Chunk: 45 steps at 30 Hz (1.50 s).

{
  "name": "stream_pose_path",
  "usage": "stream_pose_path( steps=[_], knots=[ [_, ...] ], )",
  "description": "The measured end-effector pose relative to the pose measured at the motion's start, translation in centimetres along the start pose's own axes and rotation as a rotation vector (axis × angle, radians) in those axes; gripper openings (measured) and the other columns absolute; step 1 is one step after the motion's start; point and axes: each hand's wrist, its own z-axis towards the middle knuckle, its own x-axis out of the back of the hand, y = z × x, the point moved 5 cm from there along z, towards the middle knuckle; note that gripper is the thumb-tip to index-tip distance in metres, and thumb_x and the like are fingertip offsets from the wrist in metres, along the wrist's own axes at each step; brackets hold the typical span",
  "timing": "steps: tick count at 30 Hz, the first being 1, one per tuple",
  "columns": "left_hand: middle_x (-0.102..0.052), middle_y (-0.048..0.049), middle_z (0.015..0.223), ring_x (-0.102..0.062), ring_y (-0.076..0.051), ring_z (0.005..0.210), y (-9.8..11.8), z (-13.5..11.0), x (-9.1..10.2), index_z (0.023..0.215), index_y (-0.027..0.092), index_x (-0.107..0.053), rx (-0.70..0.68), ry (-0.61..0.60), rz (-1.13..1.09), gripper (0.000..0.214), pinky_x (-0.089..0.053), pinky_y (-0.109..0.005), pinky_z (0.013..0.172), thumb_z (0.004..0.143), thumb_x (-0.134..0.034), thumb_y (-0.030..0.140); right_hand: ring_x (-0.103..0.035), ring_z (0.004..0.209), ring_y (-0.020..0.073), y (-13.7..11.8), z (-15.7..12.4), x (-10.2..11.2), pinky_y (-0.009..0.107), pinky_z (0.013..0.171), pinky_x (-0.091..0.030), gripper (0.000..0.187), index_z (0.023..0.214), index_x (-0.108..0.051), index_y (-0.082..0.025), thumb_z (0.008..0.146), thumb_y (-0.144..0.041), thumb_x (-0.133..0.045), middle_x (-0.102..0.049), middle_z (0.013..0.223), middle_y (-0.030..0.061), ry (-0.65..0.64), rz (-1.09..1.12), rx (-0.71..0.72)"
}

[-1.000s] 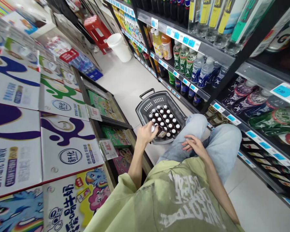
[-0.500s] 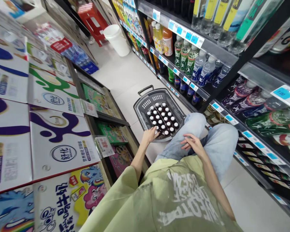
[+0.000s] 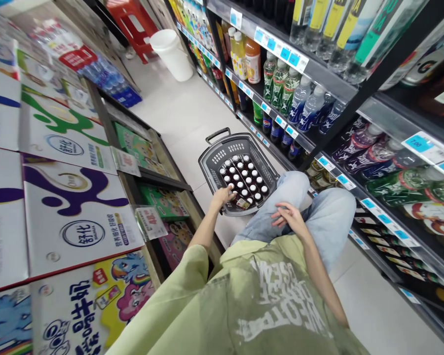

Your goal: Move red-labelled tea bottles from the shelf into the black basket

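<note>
A dark grey shopping basket (image 3: 203,165) sits on the floor in front of my knees. Small dark bottles with white caps (image 3: 248,180) stand upright in it, packed in rows. At the basket's near left corner, my left hand (image 3: 222,197) has its fingers closed at the top of one small dark bottle (image 3: 242,202). That bottle leans over, so its pale label shows; the fingers partly hide its cap. My right hand (image 3: 289,218) hovers by my knees, fingers loosely stretched and apart, with nothing in it.
Drink shelves (image 3: 292,132) run close along the right. Stacked milk cartons (image 3: 81,222) on a low wooden rack line the left. Farther up the aisle stand a white bucket (image 3: 173,56), a red stool (image 3: 133,27) and packs of bottled water (image 3: 107,74).
My left hand has drawn slightly back and left, and the bottle at its fingers now leans with its label showing. My right hand stays by my knees. The view has shifted a little.
</note>
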Motion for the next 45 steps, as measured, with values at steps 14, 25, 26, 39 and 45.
stream_pose_path(
  steps=[14, 25, 26, 39, 45],
  knots=[
    [-0.076, -0.0172, 0.118, -0.072, -0.035, 0.110, 2.5, 1.1, -1.7, 0.113, 0.021, -0.078, -0.060, -0.003, 0.052, 0.040, -0.055, -0.039, 0.094, 0.085, -0.072, 0.048, -0.077, 0.073, 0.0296, 0.0, 0.0, 0.2, 0.037, 0.058, -0.057, 0.069, 0.123, -0.059, -0.024, 0.079, -0.076, -0.070, -0.078, 0.096, 0.0099, 0.010, -0.023, -0.018],
    [-0.070, -0.0208, 0.131, -0.069, -0.036, 0.118, 6.0, -0.4, -6.8, 0.132, 0.015, -0.067, -0.058, -0.017, 0.014, 0.051, -0.055, -0.041, 0.095, 0.092, -0.062, 0.047, -0.077, 0.071, 0.0288, -0.1, 0.0, 0.2, 0.037, 0.057, -0.055, 0.070, 0.122, -0.058, -0.026, 0.077, -0.077, -0.071, -0.079, 0.098, 0.0101, 0.004, -0.024, -0.030],
    [-0.070, -0.0204, 0.130, -0.069, -0.035, 0.118, 5.8, -0.4, -6.7, 0.131, 0.015, -0.067, -0.051, -0.023, 0.009, 0.051, -0.055, -0.040, 0.095, 0.092, -0.062, 0.047, -0.077, 0.071, 0.0288, -0.2, 0.1, 0.2, 0.037, 0.056, -0.055, 0.071, 0.122, -0.058, -0.026, 0.076, -0.078, -0.071, -0.079, 0.098, 0.0101, 0.005, -0.026, -0.028],
    [-0.071, -0.0178, 0.135, -0.069, -0.031, 0.122, 3.3, 0.6, -4.2, 0.137, 0.019, -0.063, 0.011, -0.179, 0.020, 0.055, -0.055, -0.033, 0.095, 0.090, -0.067, 0.049, -0.077, 0.067, 0.0252, -0.2, 0.3, -0.3, 0.030, 0.052, -0.054, 0.067, 0.121, -0.057, -0.023, 0.080, -0.074, -0.071, -0.079, 0.092, 0.0082, -0.013, 0.021, 0.011],
    [-0.067, -0.0241, 0.140, -0.065, -0.039, 0.130, 6.8, -1.6, -2.5, 0.150, 0.014, -0.054, -0.065, -0.216, 0.131, 0.062, -0.053, -0.048, 0.104, 0.091, -0.062, 0.032, -0.075, 0.061, 0.0224, 0.5, 1.2, -1.1, 0.025, 0.048, -0.051, 0.079, 0.120, -0.054, -0.020, 0.075, -0.082, -0.071, -0.078, 0.088, 0.0069, -0.012, 0.081, 0.031]
  ],
)
